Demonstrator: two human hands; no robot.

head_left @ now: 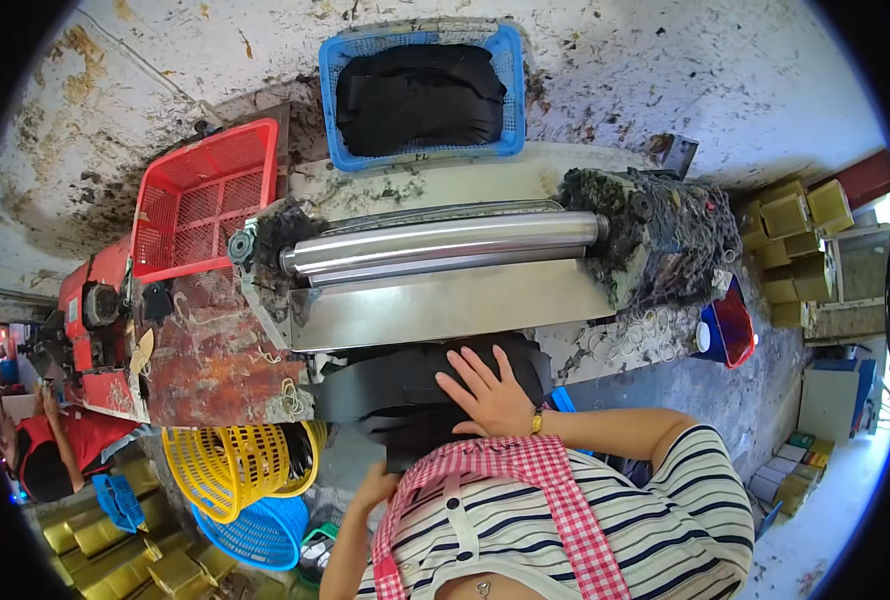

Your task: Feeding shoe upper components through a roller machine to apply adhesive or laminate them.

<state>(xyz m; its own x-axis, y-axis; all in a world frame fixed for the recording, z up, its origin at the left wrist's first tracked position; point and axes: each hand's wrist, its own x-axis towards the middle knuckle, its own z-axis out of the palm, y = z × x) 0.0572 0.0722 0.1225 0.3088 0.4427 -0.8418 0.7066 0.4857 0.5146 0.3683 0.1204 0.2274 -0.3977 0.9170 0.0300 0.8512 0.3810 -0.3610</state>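
A pile of thin black sheets [420,395], maybe rubber or leather, lies close to my body, below the sloping metal plate of a roller machine. My right hand [493,395] rests flat on the pile with its fingers spread; a gold-coloured band circles the wrist. Down at the pile's near left corner, my left hand [373,487] is closed at the edge of a black sheet, its fingertips partly hidden. The sheets' left side is smeared by motion. Beyond the pile, steel rollers [450,240] lie across the machine, above its bare metal plate [455,305].
A blue basket [510,100] of black sheets stands behind the machine, a red basket [265,150] at its left. Dark fibres cover the right housing [665,240]. Yellow baskets [195,470] and a blue basket [255,535] sit lower left. Another person [50,450] is at far left.
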